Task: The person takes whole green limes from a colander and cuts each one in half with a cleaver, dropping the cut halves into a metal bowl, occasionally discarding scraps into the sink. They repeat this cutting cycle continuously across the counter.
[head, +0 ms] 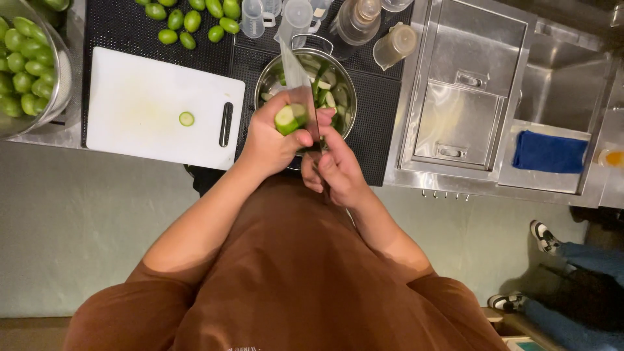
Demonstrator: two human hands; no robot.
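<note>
My left fingers were closed around a cut green fruit; right fingers gripped the knife, both above the steel pot. Left of them: white cutting board on the steel desk. Pale floor below.

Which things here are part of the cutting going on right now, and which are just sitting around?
In use:
left hand holding a cut green fruit
right hand holding a knife
steel pot of cut pieces beneath

Lying about:
white cutting board with one slice
loose green fruits
bowl of fruits
bottles
blue cloth
</note>
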